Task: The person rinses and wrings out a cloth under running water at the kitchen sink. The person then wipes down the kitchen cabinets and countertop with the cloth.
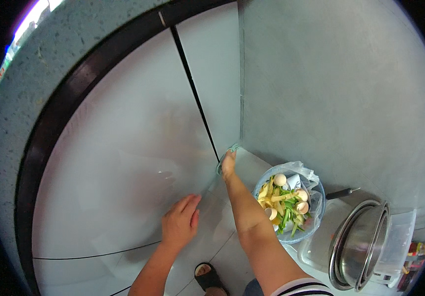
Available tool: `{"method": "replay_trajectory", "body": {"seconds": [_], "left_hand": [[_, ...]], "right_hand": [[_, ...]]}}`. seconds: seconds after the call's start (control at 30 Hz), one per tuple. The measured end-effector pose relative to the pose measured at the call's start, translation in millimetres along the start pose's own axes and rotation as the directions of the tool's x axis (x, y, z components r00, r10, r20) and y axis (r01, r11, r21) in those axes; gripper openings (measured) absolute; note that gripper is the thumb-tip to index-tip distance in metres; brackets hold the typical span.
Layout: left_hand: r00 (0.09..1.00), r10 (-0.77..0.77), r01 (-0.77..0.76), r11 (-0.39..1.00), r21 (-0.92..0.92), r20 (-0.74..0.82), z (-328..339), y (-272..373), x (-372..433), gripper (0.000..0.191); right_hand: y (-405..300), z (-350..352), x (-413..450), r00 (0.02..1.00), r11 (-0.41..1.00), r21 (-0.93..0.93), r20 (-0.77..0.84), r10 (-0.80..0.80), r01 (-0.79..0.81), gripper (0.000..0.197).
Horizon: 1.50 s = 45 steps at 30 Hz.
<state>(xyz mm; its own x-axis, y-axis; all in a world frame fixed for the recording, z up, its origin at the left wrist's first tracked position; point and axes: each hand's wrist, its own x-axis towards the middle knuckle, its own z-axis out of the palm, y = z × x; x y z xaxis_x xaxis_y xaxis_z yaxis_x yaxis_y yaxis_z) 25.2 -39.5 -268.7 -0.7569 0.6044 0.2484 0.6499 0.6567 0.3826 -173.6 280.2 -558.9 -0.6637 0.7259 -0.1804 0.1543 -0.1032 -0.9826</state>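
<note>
My right hand (228, 162) is closed around a green cloth (233, 147) and reaches to the bottom corner, where the glossy white cabinet front (134, 148) meets the grey wall (327, 92). Part of the cloth shows on both sides of the hand, low against the cabinet. Holding nothing, my left hand (181, 222) is raised before the lower cabinet front, its fingers extended close together and the thumb a little apart. Whether it touches the panel I cannot tell.
Right of my right forearm stands a blue waste bin (322, 218), lined with clear plastic and full of eggshells and vegetable peelings. Beyond it are nested stainless steel bowls (362, 244), clear plastic containers (395, 240) and a black-handled tool (339, 194). A speckled grey countertop (49, 66) curves overhead.
</note>
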Motion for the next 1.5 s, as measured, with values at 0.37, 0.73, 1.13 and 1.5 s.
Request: {"method": "replay_trajectory", "body": {"seconds": [0.37,0.73,1.13,1.5], "left_hand": [[0.997,-0.066,0.070,0.993,-0.098,0.041,-10,-12,-19,0.052],[0.961,-0.105,0.091,0.994,-0.067,-0.257,-81,2,-16,0.055],[0.813,-0.214,0.258,0.966,0.005,-0.541,-117,10,-46,0.075],[0.811,-0.142,0.366,0.880,0.302,-0.568,-103,21,-65,0.092]], "right_hand": [[-12,21,-85,0.883,0.860,0.241,0.267,0.387,-0.450,0.082],[-327,3,-210,0.673,0.717,0.205,0.247,-0.697,0.666,0.100],[-343,-5,-242,0.234,0.255,0.015,0.347,-0.908,0.967,0.097],[-333,16,-290,0.421,0.441,0.001,0.300,-0.856,0.897,0.119]]}}
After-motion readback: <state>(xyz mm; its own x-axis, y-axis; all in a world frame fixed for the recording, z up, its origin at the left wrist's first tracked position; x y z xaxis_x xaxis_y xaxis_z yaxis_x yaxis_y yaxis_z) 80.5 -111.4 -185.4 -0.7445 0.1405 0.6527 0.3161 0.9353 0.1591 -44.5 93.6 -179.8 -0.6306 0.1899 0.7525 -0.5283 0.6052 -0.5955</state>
